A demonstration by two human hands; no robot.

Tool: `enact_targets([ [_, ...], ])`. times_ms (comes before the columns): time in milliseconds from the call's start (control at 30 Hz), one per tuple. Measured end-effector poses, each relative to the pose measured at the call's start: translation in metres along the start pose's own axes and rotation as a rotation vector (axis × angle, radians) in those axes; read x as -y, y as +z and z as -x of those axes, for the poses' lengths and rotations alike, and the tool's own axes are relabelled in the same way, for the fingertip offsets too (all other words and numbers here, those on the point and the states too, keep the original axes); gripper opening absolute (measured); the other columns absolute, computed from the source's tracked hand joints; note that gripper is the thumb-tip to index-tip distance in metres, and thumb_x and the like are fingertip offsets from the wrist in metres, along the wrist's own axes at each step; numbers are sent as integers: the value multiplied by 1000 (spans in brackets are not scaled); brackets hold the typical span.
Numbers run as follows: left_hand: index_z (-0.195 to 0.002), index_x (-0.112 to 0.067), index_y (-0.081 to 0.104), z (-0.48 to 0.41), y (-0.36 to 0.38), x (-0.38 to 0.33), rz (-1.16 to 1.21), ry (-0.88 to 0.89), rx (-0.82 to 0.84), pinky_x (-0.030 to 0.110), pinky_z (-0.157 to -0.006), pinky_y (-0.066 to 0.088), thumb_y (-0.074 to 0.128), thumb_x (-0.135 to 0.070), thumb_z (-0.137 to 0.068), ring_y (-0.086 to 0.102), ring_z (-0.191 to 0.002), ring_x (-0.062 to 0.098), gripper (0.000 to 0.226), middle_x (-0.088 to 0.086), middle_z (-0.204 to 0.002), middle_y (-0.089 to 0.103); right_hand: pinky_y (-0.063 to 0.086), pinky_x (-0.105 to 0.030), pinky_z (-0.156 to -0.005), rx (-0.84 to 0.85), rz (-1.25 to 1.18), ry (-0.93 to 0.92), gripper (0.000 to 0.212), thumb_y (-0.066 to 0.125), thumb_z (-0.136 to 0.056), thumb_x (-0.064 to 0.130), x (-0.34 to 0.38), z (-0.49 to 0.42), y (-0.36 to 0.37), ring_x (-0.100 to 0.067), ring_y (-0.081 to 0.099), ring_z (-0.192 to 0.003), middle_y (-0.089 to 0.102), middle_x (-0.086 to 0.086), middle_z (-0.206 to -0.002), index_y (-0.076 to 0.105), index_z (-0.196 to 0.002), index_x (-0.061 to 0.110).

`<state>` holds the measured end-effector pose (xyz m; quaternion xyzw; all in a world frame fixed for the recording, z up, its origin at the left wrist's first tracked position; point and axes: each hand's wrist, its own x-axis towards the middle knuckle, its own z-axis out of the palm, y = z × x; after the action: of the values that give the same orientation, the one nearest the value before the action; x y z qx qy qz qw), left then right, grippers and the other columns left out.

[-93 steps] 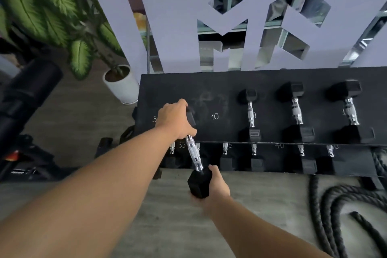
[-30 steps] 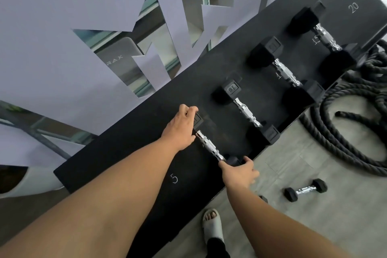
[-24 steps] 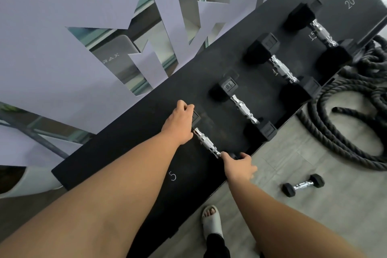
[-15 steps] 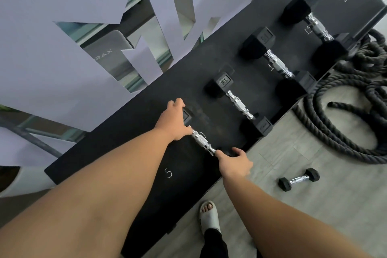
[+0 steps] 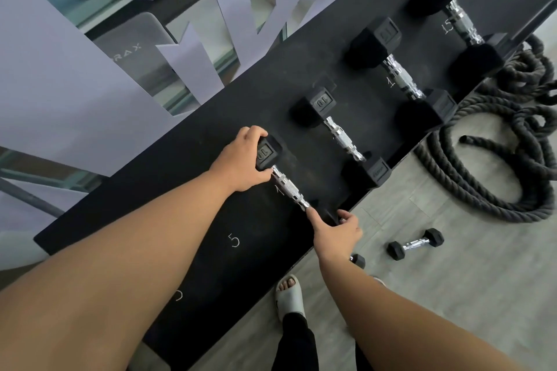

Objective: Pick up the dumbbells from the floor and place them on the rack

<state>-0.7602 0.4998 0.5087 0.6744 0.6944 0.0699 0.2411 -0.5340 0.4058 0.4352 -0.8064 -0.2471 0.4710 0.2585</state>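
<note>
A black hex dumbbell with a chrome handle point(image 5: 288, 188) lies on the black rack top point(image 5: 193, 229), near the chalked number 5. My left hand point(image 5: 242, 161) wraps its far head, marked 10. My right hand point(image 5: 336, 229) holds its near head at the rack's front edge, fingers partly spread over it. A small dumbbell point(image 5: 415, 243) lies on the grey floor to the right. Another small one point(image 5: 358, 260) shows partly behind my right forearm.
Three more dumbbells rest on the rack to the right: point(image 5: 340, 137), point(image 5: 398, 74), point(image 5: 461, 21). A coiled black battle rope point(image 5: 494, 159) lies on the floor beside the rack. My sandalled foot point(image 5: 289, 295) stands close to the rack. A lilac cut-out wall panel point(image 5: 60, 84) rises behind.
The dumbbell went from being carried in the air to lying on the rack top. Over the last second both hands stay on its heads; my right fingers have loosened a little.
</note>
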Motion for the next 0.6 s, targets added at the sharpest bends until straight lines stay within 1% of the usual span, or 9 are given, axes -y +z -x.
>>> enact_targets([
  [67, -135, -19, 37, -4, -6, -2, -17, -31, 26, 37, -85, 53, 85, -43, -71, 59, -107, 25, 84, 5, -132, 50, 42, -32, -84, 38, 59, 2, 73, 87, -69, 54, 5, -2, -4, -17, 52, -98, 37, 1, -121, 51, -123, 21],
  [133, -138, -16, 39, -5, -8, -5, -15, -80, 36, 38, -89, 52, 86, -44, -69, 58, -112, 26, 88, 6, -131, 54, 42, -33, -84, 49, 99, 2, 76, 86, -69, 55, 7, -3, -6, -18, 52, -97, 39, 0, -120, 52, -126, 18],
  [233, -138, -18, 41, -2, -3, -8, 7, -124, 41, 33, -83, 49, 85, -42, -70, 59, -111, 25, 85, 4, -130, 55, 42, -34, -82, 71, 131, 3, 79, 86, -67, 58, 7, -4, -10, -17, 51, -94, 41, -1, -121, 51, -127, 19],
  [333, -142, -18, 38, 0, 0, -11, 19, -161, 42, 30, -81, 44, 85, -40, -72, 58, -112, 25, 86, 3, -138, 51, 47, -35, -85, 129, 158, 16, 83, 86, -63, 62, 10, -11, -16, -19, 53, -97, 44, -2, -122, 51, -125, 19],
  [400, -144, -19, 35, 0, -2, -15, -4, -190, 74, 33, -83, 47, 84, -41, -74, 58, -114, 26, 89, 3, -143, 48, 55, -42, -91, 161, 171, 49, 84, 83, -62, 66, 15, -16, -22, -25, 62, -101, 51, -5, -126, 53, -124, 18],
  [467, -149, -21, 30, 1, -9, -20, -59, -225, 146, 41, -90, 50, 82, -49, -75, 56, -121, 29, 95, 4, -147, 45, 54, -48, -98, 185, 181, 59, 83, 77, -64, 69, 23, -17, -32, -30, 66, -107, 57, -7, -129, 56, -126, 18],
  [533, -154, -24, 24, 6, -18, -27, -120, -266, 214, 48, -98, 49, 77, -62, -73, 52, -128, 32, 104, 4, -151, 43, 51, -43, -101, 205, 169, 30, 79, 74, -68, 66, 33, -16, -44, -26, 63, -111, 59, -6, -130, 57, -128, 18],
  [600, -155, -25, 24, 14, -25, -37, -158, -313, 225, 51, -101, 47, 73, -68, -72, 50, -131, 33, 106, 5, -152, 43, 50, -36, -92, 234, 157, -7, 71, 74, -71, 62, 47, -16, -57, -23, 63, -108, 63, -5, -126, 59, -125, 18],
])
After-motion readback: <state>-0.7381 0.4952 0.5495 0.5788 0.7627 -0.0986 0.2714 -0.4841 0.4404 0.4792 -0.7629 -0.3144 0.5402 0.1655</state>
